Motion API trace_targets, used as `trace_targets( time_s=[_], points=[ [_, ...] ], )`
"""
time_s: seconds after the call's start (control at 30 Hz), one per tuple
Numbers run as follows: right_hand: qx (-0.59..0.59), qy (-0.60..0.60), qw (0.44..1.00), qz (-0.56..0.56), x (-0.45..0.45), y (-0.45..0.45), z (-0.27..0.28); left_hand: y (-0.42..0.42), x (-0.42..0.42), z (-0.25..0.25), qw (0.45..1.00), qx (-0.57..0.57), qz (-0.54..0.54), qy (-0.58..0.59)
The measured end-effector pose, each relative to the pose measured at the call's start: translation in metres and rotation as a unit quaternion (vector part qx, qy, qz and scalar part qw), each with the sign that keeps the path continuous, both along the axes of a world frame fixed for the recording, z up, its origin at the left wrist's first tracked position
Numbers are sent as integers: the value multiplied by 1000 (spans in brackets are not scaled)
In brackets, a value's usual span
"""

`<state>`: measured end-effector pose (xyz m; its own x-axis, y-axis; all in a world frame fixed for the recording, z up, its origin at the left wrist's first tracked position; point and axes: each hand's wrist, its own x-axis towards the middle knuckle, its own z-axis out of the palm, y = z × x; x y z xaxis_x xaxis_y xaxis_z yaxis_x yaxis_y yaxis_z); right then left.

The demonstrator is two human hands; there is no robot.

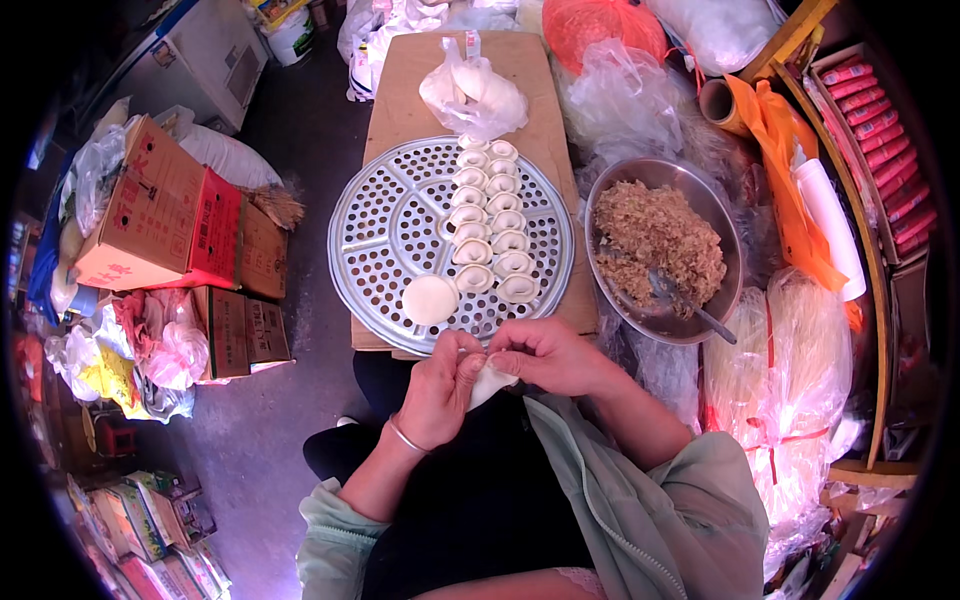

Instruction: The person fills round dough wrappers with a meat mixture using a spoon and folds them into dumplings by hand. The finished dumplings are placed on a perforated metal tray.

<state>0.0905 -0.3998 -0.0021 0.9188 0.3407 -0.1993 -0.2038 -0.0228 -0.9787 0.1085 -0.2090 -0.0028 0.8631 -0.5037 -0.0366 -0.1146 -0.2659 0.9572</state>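
Between my left hand [442,394] and my right hand [551,356] is a piece of white dumpling dough [489,382], its edge pinched by both thumbs and fingertips. My fingers hide its upper part, so whether it has filling inside cannot be seen. Just beyond my hands lies a round perforated metal steamer tray [367,247]. Two rows of folded dumplings [474,278] run up its right half. One flat round wrapper [430,299] rests near the tray's front edge. To the right, a steel bowl [652,330] holds minced filling [660,232] with a spoon [709,322] stuck in it.
The tray sits on a cardboard-covered surface [405,86], with a plastic bag of dough [472,94] at its far end. Cardboard boxes [161,202] are stacked on the left. Plastic-wrapped noodle bundles [780,375] and a wooden-edged shelf [877,375] stand at the right.
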Motion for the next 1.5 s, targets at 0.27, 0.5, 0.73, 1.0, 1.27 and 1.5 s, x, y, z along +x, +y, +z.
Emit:
trace_targets(
  time_s=[0.27, 0.5, 0.73, 1.0, 1.27, 1.5],
  points=[
    [-68, -109, 983, -132, -7, 14, 0, 7, 4, -2, 973, -152, 27, 174],
    [-50, -114, 981, -152, -8, 17, -3, 2, 0, -4, 996, -66, 62, 23],
    [-5, -60, 993, -97, -7, 13, -3, 3, -2, -3, 990, -110, 61, 66],
    [52, 5, 998, -30, -3, 2, -2, 5, -1, -6, 992, -87, 8, 92],
    [76, 31, 997, -13, 1, -3, -1, 3, -1, -14, 982, -159, -38, 95],
    [141, 103, 984, 17, 0, -8, -6, 0, 0, -2, 998, -14, -56, -22]
  ],
)
